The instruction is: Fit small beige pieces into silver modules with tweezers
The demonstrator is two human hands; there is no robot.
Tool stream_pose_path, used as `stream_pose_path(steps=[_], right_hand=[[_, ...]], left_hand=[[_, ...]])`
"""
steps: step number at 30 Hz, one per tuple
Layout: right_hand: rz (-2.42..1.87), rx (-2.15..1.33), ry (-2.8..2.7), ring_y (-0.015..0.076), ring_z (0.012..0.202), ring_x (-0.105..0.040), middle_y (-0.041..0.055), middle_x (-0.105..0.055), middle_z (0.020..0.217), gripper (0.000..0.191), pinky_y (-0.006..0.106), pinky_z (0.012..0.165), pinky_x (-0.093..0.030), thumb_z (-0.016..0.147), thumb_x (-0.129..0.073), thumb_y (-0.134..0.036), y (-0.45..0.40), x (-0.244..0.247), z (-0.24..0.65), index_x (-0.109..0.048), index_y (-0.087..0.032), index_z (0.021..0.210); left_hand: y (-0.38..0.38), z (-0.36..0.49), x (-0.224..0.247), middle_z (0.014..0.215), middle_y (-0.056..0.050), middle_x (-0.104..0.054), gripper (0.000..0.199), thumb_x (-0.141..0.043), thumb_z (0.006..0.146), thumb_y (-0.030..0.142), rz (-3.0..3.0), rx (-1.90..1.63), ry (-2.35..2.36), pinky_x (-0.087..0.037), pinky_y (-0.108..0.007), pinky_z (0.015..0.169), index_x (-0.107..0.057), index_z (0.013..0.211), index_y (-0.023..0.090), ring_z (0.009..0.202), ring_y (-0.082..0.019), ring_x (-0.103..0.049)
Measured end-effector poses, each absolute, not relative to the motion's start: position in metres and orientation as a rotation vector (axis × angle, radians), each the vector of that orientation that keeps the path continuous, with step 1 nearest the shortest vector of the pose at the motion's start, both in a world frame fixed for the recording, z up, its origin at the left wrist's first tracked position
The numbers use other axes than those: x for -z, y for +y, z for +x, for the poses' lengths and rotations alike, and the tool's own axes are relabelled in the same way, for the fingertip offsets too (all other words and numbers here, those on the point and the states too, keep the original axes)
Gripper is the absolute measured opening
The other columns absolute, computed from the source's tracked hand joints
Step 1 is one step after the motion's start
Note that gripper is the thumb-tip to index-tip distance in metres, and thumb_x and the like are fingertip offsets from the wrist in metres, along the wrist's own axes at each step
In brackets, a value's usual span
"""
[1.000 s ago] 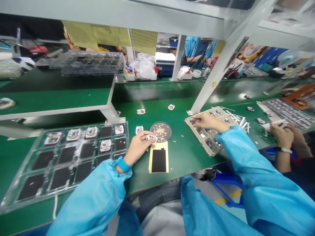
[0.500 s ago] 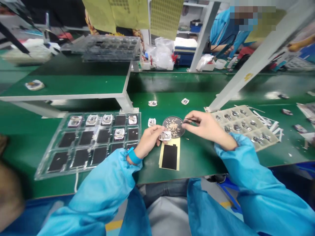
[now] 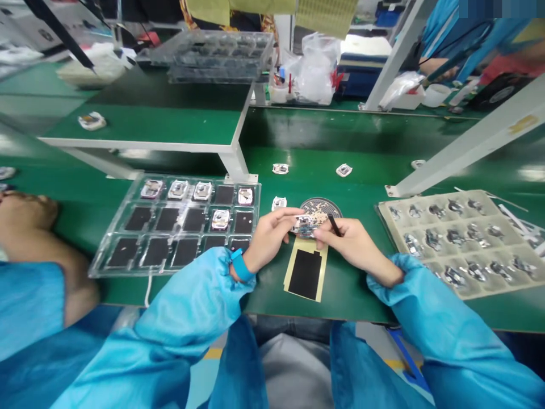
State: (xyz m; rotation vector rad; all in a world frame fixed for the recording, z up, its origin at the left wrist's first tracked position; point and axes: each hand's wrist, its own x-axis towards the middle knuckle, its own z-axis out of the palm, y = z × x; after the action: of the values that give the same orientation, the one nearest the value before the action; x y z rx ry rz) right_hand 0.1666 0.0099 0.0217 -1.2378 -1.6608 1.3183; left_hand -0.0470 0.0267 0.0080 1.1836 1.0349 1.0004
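Observation:
Near the table's middle, my left hand [image 3: 272, 233] pinches a small white-framed watch-like housing [image 3: 303, 225] between thumb and fingers. My right hand [image 3: 351, 241] grips black tweezers [image 3: 334, 224], with its fingertips at the right edge of the housing; the tweezer tips are hidden. Behind the housing lies a round dark mesh dish [image 3: 336, 209] scattered with small beige pieces. Below both hands, a yellow sheet bearing a black panel [image 3: 305, 274] lies on the green table. Another white housing [image 3: 279, 203] is just behind my left hand.
A clear compartment tray [image 3: 96, 268] with black pads and several housings lies left. At right stands a beige tray [image 3: 385, 218] of silvery parts. Two housings lie farther back. A raised shelf [image 3: 170, 128] and a slanted white post [image 3: 460, 139] flank them. Someone's arm [image 3: 42, 244] rests at far left.
My right hand has come from above the dish to the housing in my left hand. The housing looks more tilted. The whole view has shifted.

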Motion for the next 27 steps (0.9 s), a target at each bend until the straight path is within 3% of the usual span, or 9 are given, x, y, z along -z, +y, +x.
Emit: stream_pose_path(steps=[3, 10, 17, 22, 27], right_hand=[[-1.272, -1.308, -1.59, 0.0111, 0.057, -0.049, -0.001, -0.063, 0.06, 0.041, 0.026, 0.06, -0.037, 0.09, -0.071, -0.05, 0.008, -0.017, 0.16, -0.068, -0.018, 0.063], [-1.317, -1.329, -1.569, 0.0101, 0.055, -0.048, -0.0009, -0.062, 0.059, 0.044, 0.026, 0.058, -0.036, 0.092, -0.068, -0.049, 0.01, -0.014, 0.157, -0.066, -0.018, 0.062], [-1.273, -1.409, -1.453, 0.0083, 0.048, -0.035, -0.0042, -0.049, 0.049, 0.048, 0.026, 0.051, -0.027, 0.091, -0.068, -0.054, 0.012, -0.009, 0.161, -0.064, -0.018, 0.06], [-1.29, -1.385, -1.43, 0.0089, 0.048, -0.037, -0.004, -0.049, 0.049, 0.05, 0.026, 0.051, -0.029, 0.089, -0.068, -0.058, 0.012, -0.008, 0.16, -0.062, -0.018, 0.059], [-1.312, -1.227, -1.459, 0.0115, 0.059, -0.05, -0.0013, -0.059, 0.063, 0.042, 0.026, 0.058, -0.04, 0.088, -0.072, -0.053, 0.01, -0.006, 0.157, -0.061, -0.019, 0.066]], left_hand=[[0.023, -0.047, -0.011, 0.091, -0.004, -0.074, 0.029, -0.062, 0.091, 0.032, 1.264, -1.013, 1.052, -0.046, -0.024, 0.055, -0.077, 0.11, 0.017, 0.058, -0.009, -0.054], [0.015, -0.046, -0.01, 0.101, -0.006, -0.075, 0.03, -0.062, 0.094, 0.029, 1.414, -1.014, 1.011, -0.048, -0.026, 0.064, -0.072, 0.12, 0.018, 0.074, -0.013, -0.062], [0.014, -0.044, -0.007, 0.114, -0.008, -0.075, 0.045, -0.076, 0.085, 0.024, 1.613, -0.973, 1.036, -0.045, -0.024, 0.06, -0.068, 0.129, 0.02, 0.075, -0.012, -0.062], [0.014, -0.045, -0.004, 0.115, -0.006, -0.077, 0.04, -0.074, 0.088, 0.023, 1.684, -1.0, 1.069, -0.045, -0.024, 0.059, -0.071, 0.128, 0.023, 0.079, -0.013, -0.065], [0.014, -0.044, -0.006, 0.11, -0.006, -0.079, 0.038, -0.078, 0.087, 0.027, 1.649, -1.062, 1.093, -0.052, -0.028, 0.065, -0.075, 0.125, 0.024, 0.085, -0.017, -0.07]])
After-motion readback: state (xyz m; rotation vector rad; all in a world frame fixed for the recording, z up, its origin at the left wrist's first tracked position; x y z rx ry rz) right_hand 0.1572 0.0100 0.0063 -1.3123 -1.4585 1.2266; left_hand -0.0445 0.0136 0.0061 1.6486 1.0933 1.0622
